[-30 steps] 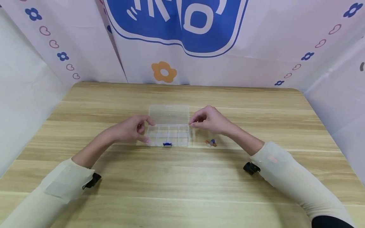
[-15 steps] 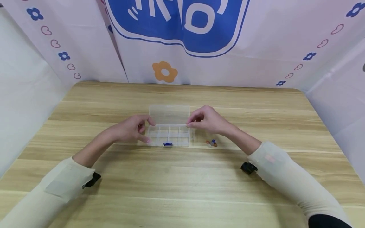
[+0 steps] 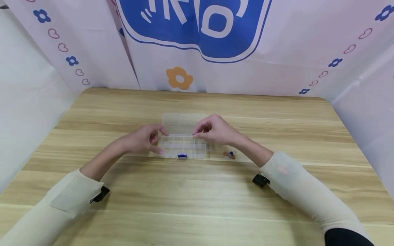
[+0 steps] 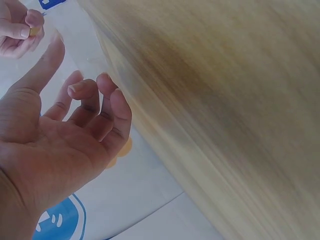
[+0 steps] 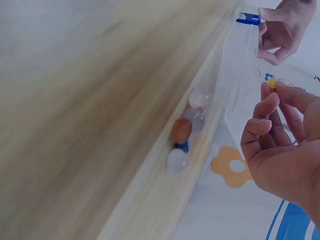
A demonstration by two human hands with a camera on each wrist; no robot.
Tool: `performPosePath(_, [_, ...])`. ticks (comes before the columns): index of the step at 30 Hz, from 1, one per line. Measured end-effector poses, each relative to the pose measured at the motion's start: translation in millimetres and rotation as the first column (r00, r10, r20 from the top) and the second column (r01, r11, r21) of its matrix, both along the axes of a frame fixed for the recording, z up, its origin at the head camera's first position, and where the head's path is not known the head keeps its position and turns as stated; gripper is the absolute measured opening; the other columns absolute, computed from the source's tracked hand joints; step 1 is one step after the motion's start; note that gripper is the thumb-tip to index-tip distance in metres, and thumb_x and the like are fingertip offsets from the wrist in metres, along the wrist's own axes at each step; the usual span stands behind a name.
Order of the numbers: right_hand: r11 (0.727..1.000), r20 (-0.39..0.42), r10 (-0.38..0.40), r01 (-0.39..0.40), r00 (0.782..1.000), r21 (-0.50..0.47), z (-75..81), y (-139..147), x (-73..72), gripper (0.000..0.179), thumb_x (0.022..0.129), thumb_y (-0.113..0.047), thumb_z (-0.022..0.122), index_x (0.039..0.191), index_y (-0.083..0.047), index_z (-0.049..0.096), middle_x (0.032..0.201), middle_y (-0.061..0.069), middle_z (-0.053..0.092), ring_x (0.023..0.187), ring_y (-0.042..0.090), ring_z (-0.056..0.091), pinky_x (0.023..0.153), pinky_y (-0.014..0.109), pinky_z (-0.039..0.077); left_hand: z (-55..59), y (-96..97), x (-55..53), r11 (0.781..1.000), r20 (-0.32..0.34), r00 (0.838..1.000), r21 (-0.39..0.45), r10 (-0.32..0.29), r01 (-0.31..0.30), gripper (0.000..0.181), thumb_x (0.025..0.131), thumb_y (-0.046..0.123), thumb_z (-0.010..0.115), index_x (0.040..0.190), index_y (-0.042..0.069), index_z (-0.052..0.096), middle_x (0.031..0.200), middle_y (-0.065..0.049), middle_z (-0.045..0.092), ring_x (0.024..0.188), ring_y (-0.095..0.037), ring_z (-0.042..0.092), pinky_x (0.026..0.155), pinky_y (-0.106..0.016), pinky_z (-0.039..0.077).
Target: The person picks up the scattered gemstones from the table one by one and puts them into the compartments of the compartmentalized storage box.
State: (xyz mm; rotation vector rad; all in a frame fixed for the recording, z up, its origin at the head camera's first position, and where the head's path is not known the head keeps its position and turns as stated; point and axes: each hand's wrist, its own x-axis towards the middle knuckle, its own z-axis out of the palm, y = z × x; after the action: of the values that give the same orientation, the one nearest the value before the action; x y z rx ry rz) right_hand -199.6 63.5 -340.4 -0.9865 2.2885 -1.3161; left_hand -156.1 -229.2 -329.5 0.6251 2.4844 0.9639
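Observation:
A clear plastic compartment box (image 3: 199,152) lies on the table with its transparent lid (image 3: 173,121) folded back and a blue latch (image 3: 182,156) in front. My left hand (image 3: 142,139) holds the box's left side, thumb at the front corner and index finger at the back. Over the back right compartments, my right hand (image 3: 215,130) pinches a small yellow bead (image 5: 271,82) between thumb and fingertip. The bead's exact shape is partly hidden by the fingers. Right of the box sits a small cluster of beads (image 5: 181,131), orange-brown, clear and blue.
The wooden table (image 3: 191,198) extends around the box on all sides. A white backdrop with a blue sign (image 3: 197,30) and an orange flower (image 3: 180,78) hangs behind the table's far edge.
My right hand has moved left, from beside the box's right edge to above its back right compartments, with the bead pinched. The left hand stays at the box.

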Motion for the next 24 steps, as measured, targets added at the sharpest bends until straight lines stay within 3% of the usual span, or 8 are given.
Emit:
performPosePath(13, [1.000, 0.028, 0.027, -0.027, 0.999, 0.009, -1.7, -23.4, 4.3, 0.006, 0.095, -0.005, 0.075, 0.093, -0.001, 0.078, 0.090, 0.010, 0.076, 0.081, 0.024, 0.068, 0.070, 0.025, 0.053, -2.1, 0.1, -0.1, 1.000, -0.010, 1.000, 0.021, -0.007, 0.007, 0.052, 0.083, 0.006, 0.087, 0.124, -0.007, 0.058, 0.069, 0.000, 0.043, 0.066, -0.015, 0.041, 0.061, -0.027, 0.038])
performPosePath(24, [0.998, -0.048, 0.061, -0.060, 0.997, 0.024, -4.1, -45.6, 10.2, 0.005, 0.092, -0.004, 0.079, 0.088, -0.001, 0.080, 0.084, 0.006, 0.076, 0.074, 0.011, 0.067, 0.069, 0.023, 0.054, -1.7, -0.5, -0.4, 1.000, -0.008, 1.000, 0.014, -0.018, 0.018, 0.053, 0.084, 0.006, 0.086, 0.126, -0.008, 0.057, 0.068, 0.001, 0.042, 0.063, -0.013, 0.039, 0.061, -0.027, 0.036])
